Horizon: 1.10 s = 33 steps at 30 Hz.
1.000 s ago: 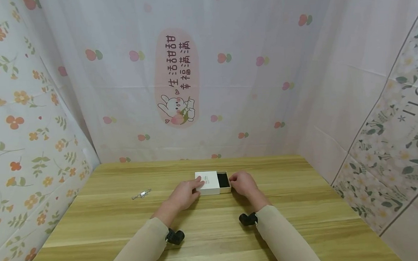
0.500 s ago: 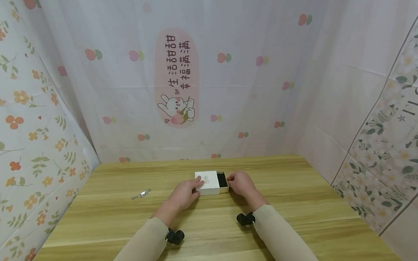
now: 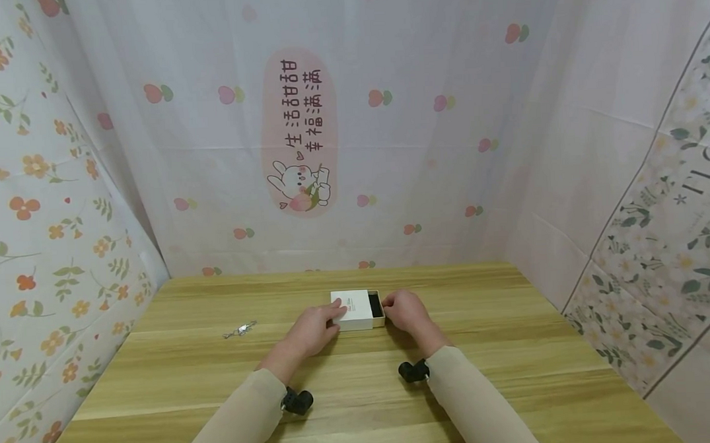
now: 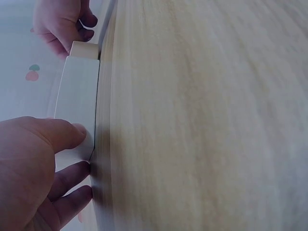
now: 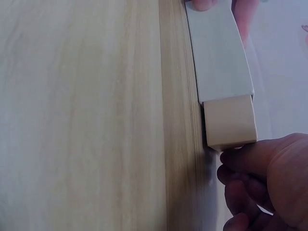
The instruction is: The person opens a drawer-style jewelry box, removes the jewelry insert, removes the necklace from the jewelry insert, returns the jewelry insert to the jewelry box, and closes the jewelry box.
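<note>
A small white sliding gift box [image 3: 351,309] lies on the wooden table, its inner tray [image 3: 376,306] showing a dark lining and standing partly out of the sleeve's right end. My left hand [image 3: 313,326] grips the sleeve at its left end; in the left wrist view the thumb lies along the front side, the other fingers round the end. My right hand [image 3: 406,310] is at the tray's outer end. In the right wrist view its thumb and curled fingers [image 5: 245,163] meet the tray's beige end wall [image 5: 231,122]. Part of that contact is hidden.
A small silvery chain-like item [image 3: 241,329] lies on the table [image 3: 350,393] to the left of the box. Patterned cloth curtains [image 3: 387,147] rise along the table's back and both sides. Each wrist carries a black camera [image 3: 297,402].
My right hand has moved slightly left, and the tray has slid further into the white sleeve, so less of its dark lining shows. My left hand and the chain-like item have stayed put.
</note>
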Each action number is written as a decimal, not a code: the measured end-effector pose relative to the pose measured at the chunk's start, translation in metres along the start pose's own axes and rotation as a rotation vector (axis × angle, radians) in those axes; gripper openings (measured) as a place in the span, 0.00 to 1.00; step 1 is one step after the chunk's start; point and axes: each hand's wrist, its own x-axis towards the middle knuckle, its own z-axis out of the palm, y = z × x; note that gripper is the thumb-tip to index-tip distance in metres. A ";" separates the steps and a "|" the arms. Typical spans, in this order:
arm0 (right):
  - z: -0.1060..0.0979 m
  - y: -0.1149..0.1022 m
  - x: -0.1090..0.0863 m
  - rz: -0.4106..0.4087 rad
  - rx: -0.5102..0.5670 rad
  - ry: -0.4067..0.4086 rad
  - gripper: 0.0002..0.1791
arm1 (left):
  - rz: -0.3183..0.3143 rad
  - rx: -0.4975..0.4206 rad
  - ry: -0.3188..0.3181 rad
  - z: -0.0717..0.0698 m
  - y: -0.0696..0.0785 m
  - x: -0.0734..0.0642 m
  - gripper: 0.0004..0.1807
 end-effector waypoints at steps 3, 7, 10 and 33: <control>0.001 -0.002 0.001 -0.009 -0.002 0.000 0.11 | -0.003 -0.005 -0.004 0.000 0.000 -0.001 0.26; 0.003 -0.004 0.002 -0.018 -0.006 0.000 0.11 | 0.001 -0.006 -0.004 0.000 -0.002 -0.001 0.26; 0.005 -0.006 0.003 -0.014 -0.004 -0.003 0.10 | 0.007 0.002 0.001 0.000 -0.003 -0.001 0.26; 0.014 -0.019 0.002 -0.013 0.046 -0.040 0.11 | 0.017 -0.003 0.008 0.002 -0.005 0.001 0.26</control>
